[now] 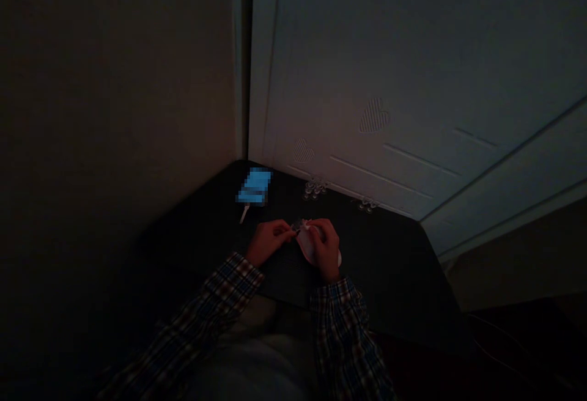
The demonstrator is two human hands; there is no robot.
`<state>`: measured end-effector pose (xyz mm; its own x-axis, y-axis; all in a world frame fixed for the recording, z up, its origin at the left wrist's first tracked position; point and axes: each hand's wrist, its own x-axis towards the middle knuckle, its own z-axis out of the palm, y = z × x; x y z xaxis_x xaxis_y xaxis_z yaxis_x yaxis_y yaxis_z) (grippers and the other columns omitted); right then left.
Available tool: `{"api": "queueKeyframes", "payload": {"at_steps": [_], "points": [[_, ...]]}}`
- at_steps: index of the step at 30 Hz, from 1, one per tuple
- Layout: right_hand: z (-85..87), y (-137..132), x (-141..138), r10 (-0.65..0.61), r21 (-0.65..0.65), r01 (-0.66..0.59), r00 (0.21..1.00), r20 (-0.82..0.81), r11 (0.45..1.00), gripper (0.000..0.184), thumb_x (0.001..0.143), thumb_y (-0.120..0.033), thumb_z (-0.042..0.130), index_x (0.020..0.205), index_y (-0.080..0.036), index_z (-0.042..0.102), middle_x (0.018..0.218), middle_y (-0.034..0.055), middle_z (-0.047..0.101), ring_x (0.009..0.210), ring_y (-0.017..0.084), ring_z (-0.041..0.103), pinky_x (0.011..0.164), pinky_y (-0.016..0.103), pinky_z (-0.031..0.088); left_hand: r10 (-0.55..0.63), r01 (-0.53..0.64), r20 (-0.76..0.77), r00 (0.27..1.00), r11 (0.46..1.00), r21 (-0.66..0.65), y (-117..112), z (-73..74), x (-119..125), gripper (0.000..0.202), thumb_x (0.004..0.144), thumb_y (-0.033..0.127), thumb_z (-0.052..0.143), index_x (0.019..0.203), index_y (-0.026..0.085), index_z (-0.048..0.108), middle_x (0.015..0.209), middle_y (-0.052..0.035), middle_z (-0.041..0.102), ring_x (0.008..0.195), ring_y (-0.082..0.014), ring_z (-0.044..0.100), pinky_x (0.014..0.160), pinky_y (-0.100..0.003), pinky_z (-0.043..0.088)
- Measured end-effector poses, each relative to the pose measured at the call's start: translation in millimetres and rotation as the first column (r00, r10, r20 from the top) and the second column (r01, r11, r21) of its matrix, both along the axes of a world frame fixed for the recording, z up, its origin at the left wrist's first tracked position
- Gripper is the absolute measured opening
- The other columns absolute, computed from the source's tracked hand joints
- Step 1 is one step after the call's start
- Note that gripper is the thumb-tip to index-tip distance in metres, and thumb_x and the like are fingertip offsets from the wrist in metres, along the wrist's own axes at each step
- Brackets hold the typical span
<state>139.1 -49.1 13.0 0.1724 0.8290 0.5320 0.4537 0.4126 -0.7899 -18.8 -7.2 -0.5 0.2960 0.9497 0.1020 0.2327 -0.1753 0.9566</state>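
Dim light leaves much of the detail unclear. My right hand [325, 245] is closed on a flat, rounded, pink-and-white piece [308, 247], its thumb and fingers near the upper edge. I cannot make out exactly what kind of thing it is. At that upper edge, the fingertips of my left hand [271, 239] pinch a small shiny, clear-looking piece [296, 227]. Both hands are close together above the dark table [284, 279]. The lower part of the pink-and-white piece is partly hidden behind my right hand.
A lit phone-like screen [255, 186], blurred out, lies at the back left with a pale cable [244, 213]. Small round shiny pieces sit in two clusters, one [314, 188] behind my hands and another [367, 205] farther right. A white panel [413, 83] borders the table's back.
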Motion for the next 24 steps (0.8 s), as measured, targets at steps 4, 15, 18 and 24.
{"api": "queueKeyframes", "payload": {"at_steps": [4,15,18,24], "points": [[-0.4,0.0,0.5,-0.016,-0.013,0.016,1.0,-0.007,1.0,0.014,0.083,-0.024,0.049,0.086,-0.021,0.062,0.089,0.003,0.06,0.087,0.016,0.055,0.08,0.029,0.041,-0.01,0.009,0.028,1.0,1.0,0.011,0.2,-1.0,-0.2,0.026,0.072,0.041,0.059,0.075,0.015,0.062,0.061,-0.0015,0.062,0.05,-0.0109,0.051,0.042,-0.019,0.036],[-3.9,1.6,2.9,-0.024,-0.054,0.02,0.998,-0.065,0.998,0.014,0.084,-0.024,0.048,0.088,-0.02,0.06,0.09,0.0029,0.061,0.088,0.016,0.056,0.081,0.029,0.042,-0.183,0.182,0.033,0.983,0.983,0.006,-1.2,-1.6,3.1,0.022,0.071,0.036,0.061,0.078,0.015,0.063,0.064,-0.0016,0.063,0.059,-0.0135,0.057,0.05,-0.021,0.041],[-3.9,1.7,2.7,-0.016,-0.047,0.013,0.998,-0.056,0.999,0.013,0.083,-0.023,0.049,0.087,-0.02,0.061,0.09,0.0028,0.06,0.088,0.016,0.056,0.08,0.029,0.041,-0.233,0.233,0.011,0.972,0.972,0.037,-1.3,-1.3,3.8,0.02,0.07,0.034,0.062,0.074,0.014,0.064,0.063,-0.0013,0.062,0.062,-0.014,0.058,0.059,-0.024,0.044],[-0.9,0.6,2.5,0.006,-0.02,-0.006,1.0,-0.015,1.0,0.014,0.083,-0.022,0.049,0.086,-0.021,0.062,0.09,0.003,0.06,0.088,0.017,0.055,0.08,0.029,0.042,-0.214,0.215,-0.017,0.977,0.976,0.043,-1.9,-1.9,3.7,0.022,0.07,0.035,0.063,0.075,0.014,0.064,0.063,-0.0014,0.063,0.062,-0.015,0.059,0.06,-0.024,0.045]]}}
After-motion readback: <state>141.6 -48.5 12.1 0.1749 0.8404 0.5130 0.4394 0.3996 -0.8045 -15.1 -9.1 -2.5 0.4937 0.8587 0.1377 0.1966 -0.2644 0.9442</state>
